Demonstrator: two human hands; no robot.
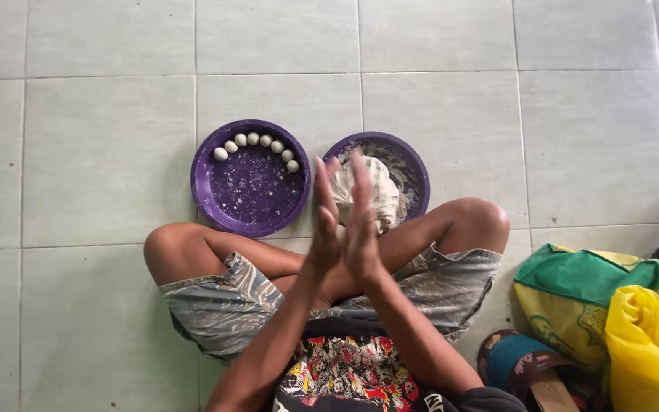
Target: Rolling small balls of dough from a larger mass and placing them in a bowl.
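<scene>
Fingers straight and flat, your left hand (328,229) and right hand (361,221) are pressed palm to palm, floury, over your crossed legs. Whatever sits between the palms is hidden, so I cannot tell if a piece is in there. Just past your fingertips, at twelve o'clock, the pale lump of dough (375,191) sits in the right-hand round purple plastic basin (415,164). At eleven o'clock, the left-hand round purple plastic tray (249,202) carries seven small white dough balls (257,143) curving along its far rim. Keep your palms parallel, use light, even pressure and small circles, I'd say, so any ball matches that row. Tiled floor (101,152) all around.
</scene>
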